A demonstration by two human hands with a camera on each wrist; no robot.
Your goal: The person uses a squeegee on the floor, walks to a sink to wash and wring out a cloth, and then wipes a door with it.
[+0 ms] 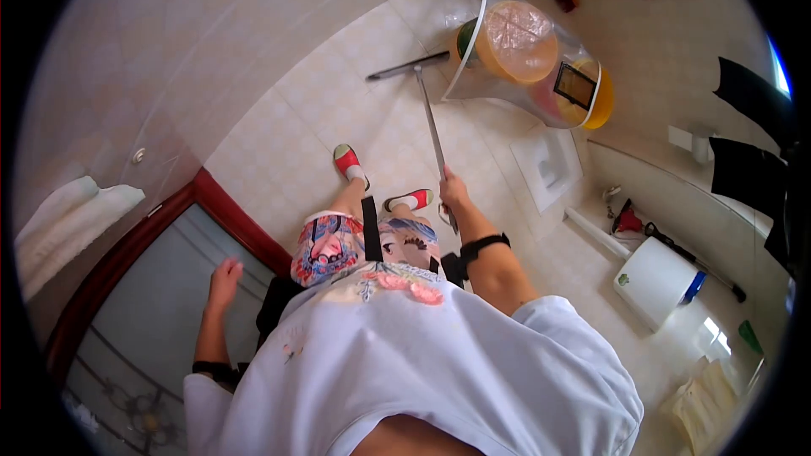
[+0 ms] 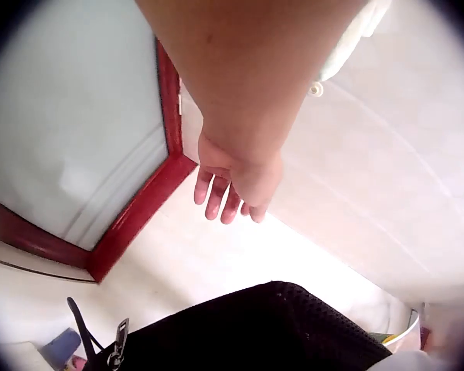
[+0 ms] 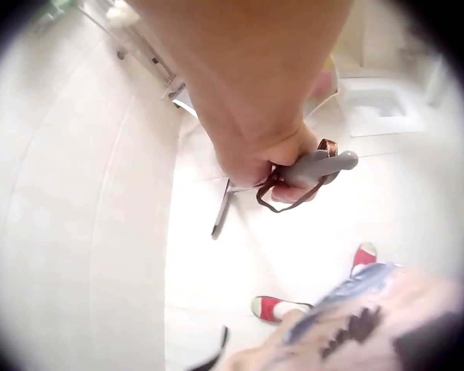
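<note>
My right hand (image 1: 454, 192) grips the grey handle of a long floor squeegee (image 1: 432, 122), fingers wrapped round it. Its wide dark blade (image 1: 393, 72) is down on the tiled floor beside a clear plastic cover. In the right wrist view, the handle's rounded end (image 3: 340, 161) pokes out of the fist, and a brown cord loop (image 3: 272, 202) dangles from it. My left hand (image 1: 225, 280) hangs in the air near the red door frame, holding nothing. Its fingers (image 2: 215, 202) are loosely extended in the left wrist view.
The clear cover (image 1: 507, 100) encloses an orange round basin (image 1: 519, 42) and other containers. A squat toilet (image 1: 547, 167) is set in the floor. To the right stands a white bin (image 1: 659, 283). A red-framed door (image 1: 245, 219) and a hanging towel (image 1: 76, 219) are on the left.
</note>
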